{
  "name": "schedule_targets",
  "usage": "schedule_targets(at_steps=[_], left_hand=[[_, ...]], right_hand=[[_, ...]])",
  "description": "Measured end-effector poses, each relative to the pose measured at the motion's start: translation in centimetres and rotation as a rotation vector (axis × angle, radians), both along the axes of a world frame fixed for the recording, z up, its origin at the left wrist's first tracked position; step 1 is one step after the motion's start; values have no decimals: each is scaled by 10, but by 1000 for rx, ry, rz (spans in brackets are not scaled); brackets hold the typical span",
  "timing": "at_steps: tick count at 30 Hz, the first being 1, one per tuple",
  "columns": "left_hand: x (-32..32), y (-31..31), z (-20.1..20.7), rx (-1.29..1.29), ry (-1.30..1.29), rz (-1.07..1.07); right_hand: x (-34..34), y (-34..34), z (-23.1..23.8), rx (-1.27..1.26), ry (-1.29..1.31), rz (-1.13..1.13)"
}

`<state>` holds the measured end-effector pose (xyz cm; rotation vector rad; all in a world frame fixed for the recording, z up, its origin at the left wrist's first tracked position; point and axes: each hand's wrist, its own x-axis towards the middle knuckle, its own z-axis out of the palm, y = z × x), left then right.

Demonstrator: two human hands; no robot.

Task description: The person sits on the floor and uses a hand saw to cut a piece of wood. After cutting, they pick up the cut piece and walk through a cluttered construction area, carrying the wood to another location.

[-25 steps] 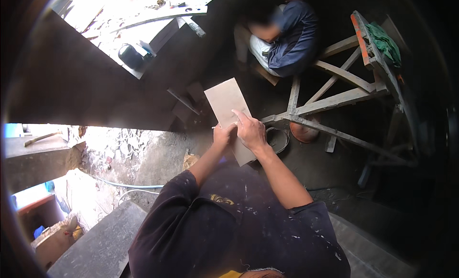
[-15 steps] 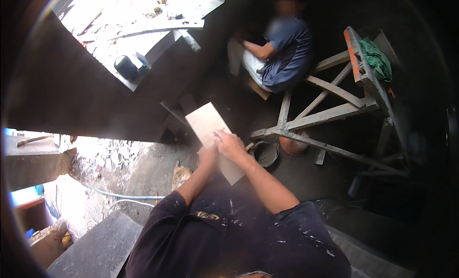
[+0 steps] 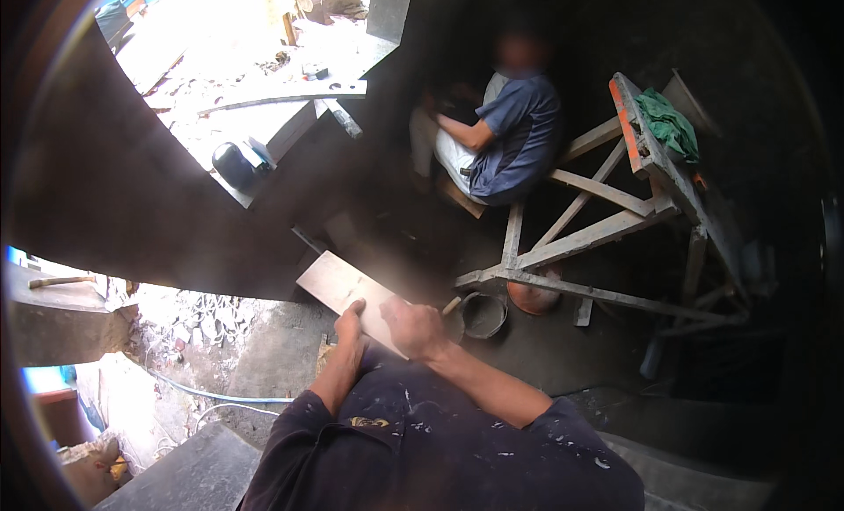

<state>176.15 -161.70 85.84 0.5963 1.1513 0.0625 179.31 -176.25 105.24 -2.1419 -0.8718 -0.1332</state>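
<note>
A pale flat rectangular board (image 3: 332, 281) is held in front of my chest, slanting from upper left to lower right. My left hand (image 3: 349, 328) grips its near edge, with the thumb on top and the other fingers hidden underneath. Over the board's lower right part, my right hand (image 3: 413, 328) is closed and slightly blurred. Whatever its curled fingers hold, if anything, is hidden. A faint haze hangs beyond the board.
Ahead sits another person (image 3: 519, 142) on a low seat. A wooden trestle (image 3: 598, 234) with a green cloth (image 3: 666, 124) stands to the right. A dark bucket (image 3: 483, 316) and an orange round object (image 3: 534, 296) are below it. A hose (image 3: 211, 393) crosses the rubble at left.
The board has swung to a flatter slant, its far end moving left and down. My right hand has gone from fingers stretched over the board to a closed shape near its lower right end.
</note>
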Motion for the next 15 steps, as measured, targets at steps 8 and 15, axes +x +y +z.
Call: schedule_targets(at_steps=[8, 15], left_hand=[[-6, 1, -8, 7, -94, 123], [-6, 24, -39, 246, -154, 131]], right_hand=[[-15, -22, -24, -124, 242, 18], [-43, -131, -154, -482, 677, -163]])
